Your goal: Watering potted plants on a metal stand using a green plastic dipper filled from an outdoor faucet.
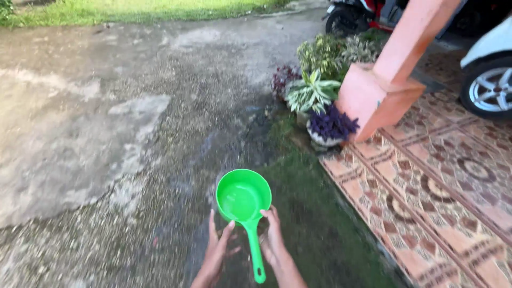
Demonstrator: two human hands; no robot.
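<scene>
The green dipper (244, 201) is sitting between both hands, left hand (216, 253) and right hand (273, 240) touching its bowl with loosely spread fingers; wrists are running off-frame

One green plastic dipper (244, 201) is seen near the middle, and two hands are counted at it, a left hand (217, 253) and a right hand (273, 240). One orange pillar (385, 80) is seen at the right. Perhaps four potted plants (320, 90) are clustered beside it. Two vehicle wheels (488, 88) are visible far right.
</scene>
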